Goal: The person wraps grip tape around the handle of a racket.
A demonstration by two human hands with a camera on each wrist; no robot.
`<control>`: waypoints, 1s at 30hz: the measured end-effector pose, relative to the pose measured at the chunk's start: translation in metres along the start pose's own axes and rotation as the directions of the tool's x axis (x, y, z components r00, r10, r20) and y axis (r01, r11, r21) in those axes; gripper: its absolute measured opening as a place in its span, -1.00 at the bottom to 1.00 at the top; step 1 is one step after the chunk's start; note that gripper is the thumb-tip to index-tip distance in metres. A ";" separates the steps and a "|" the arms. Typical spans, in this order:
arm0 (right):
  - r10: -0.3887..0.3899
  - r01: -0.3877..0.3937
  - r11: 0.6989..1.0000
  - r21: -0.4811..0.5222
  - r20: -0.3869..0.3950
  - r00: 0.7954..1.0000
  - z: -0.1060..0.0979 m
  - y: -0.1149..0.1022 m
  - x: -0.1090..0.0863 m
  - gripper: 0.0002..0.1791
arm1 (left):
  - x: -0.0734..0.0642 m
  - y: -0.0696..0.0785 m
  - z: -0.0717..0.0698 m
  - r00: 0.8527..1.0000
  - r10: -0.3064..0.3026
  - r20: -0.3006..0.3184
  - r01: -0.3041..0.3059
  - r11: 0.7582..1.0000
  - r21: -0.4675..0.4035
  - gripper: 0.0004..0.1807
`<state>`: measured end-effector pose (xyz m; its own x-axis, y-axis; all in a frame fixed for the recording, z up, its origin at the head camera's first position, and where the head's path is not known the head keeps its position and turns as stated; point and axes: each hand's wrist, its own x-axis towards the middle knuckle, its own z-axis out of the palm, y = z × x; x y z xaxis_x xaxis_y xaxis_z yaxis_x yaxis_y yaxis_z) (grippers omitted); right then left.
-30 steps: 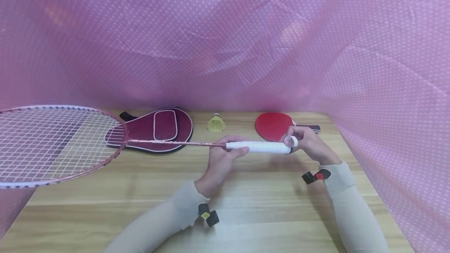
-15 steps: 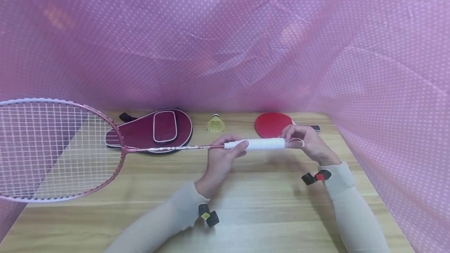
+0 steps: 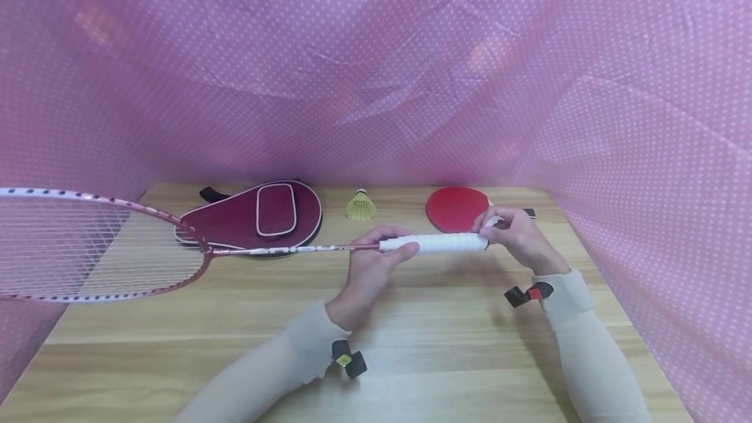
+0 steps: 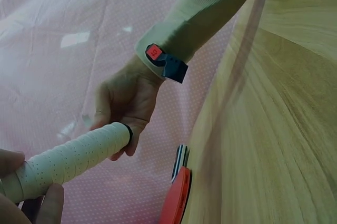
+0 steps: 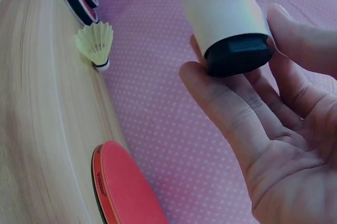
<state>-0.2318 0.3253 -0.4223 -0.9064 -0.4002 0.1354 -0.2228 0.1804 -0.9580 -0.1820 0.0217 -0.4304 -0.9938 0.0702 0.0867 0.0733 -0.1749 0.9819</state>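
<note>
A pink-and-white badminton racket [image 3: 194, 260] is held level above the table, its strung head to the left. My left hand [image 3: 370, 266] grips the upper end of its white wrapped handle [image 3: 449, 242], thumb along the near side. At the butt end, my right hand [image 3: 517, 237] pinches a short loose piece of white grip tape [image 3: 493, 221]. The right wrist view shows the black butt cap [image 5: 239, 55] bare below the wrap, with the right fingers around it and the thumb against the tape edge. Perforated, overlapping turns of tape show in the left wrist view.
Along the back of the wooden table [image 3: 411, 344] lie a dark red paddle case [image 3: 241, 217], a yellow shuttlecock [image 3: 361, 206] and a red table tennis paddle [image 3: 457, 207]. The right hand overlaps the paddle's handle in the head view. A pink dotted curtain [image 3: 376, 83] hangs behind and beside the table.
The racket has turned about its shaft, first one way and then back, so its head looks narrower now. The loose tape curl at the butt has drawn in between the right fingers.
</note>
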 end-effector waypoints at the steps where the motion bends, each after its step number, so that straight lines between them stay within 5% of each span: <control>1: 0.006 -0.006 1.000 -0.002 0.013 1.000 -0.001 0.000 0.000 -0.86 | 0.000 0.000 0.000 1.000 -0.003 0.006 0.003 1.000 -0.004 -0.68; 8: 0.055 -0.056 0.998 0.015 0.086 0.995 -0.002 0.002 0.001 -0.83 | 0.000 0.002 -0.001 0.997 -0.011 0.082 0.025 0.987 -0.161 -0.63; 13: 0.046 -0.046 0.999 0.006 0.026 0.999 0.002 -0.001 0.002 -0.79 | 0.000 -0.001 0.000 0.998 0.055 -0.001 -0.054 0.986 -0.159 -0.61; 20: -0.016 0.015 0.999 -0.046 -0.020 1.000 0.008 -0.008 0.002 -0.79 | 0.002 -0.004 0.005 0.991 0.110 -0.078 -0.127 0.954 -0.273 -0.54; 30: -0.015 0.010 0.995 -0.100 -0.042 0.999 0.008 -0.007 0.003 -0.73 | 0.005 -0.002 0.001 0.995 -0.024 -0.099 0.006 0.984 -0.179 -0.66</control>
<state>-0.2301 0.3153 -0.4174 -0.9174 -0.3645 0.1600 -0.2669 0.2648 -0.9266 -0.1871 0.0232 -0.4316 -0.9987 -0.0234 0.0454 0.0507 -0.3475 0.9363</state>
